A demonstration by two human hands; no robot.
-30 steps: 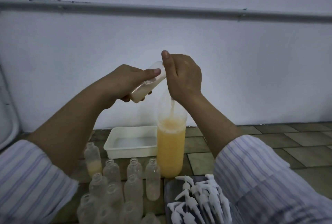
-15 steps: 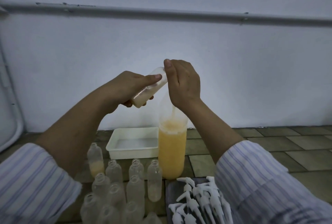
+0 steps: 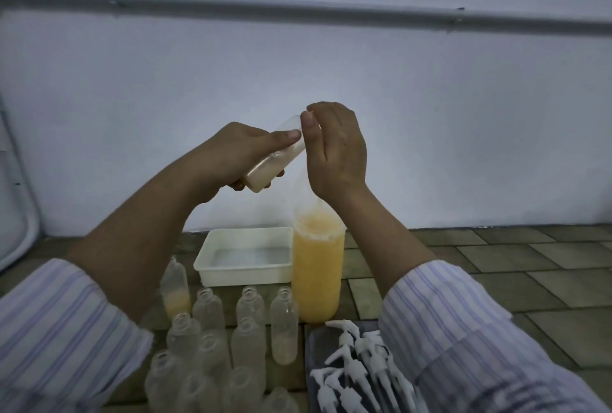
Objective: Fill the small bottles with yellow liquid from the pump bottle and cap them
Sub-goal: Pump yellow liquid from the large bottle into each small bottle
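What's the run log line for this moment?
left hand grips tilted small bottle | right hand at its mouth, above pump bottle

tray point(image 3: 246, 272) left of, touching pump bottle point(image 3: 317, 272) | small bottles point(image 3: 231, 339) in front of tray | pump caps point(image 3: 361, 369) right of small bottles, before pump bottle

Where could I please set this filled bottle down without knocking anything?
Bare tiles lie right of the big bottle. Left of it, the tray and small bottles crowd the floor, with white pumps in front.

pump head hidden behind right hand point(image 3: 336, 151), front bottles point(image 3: 198, 389) cropped
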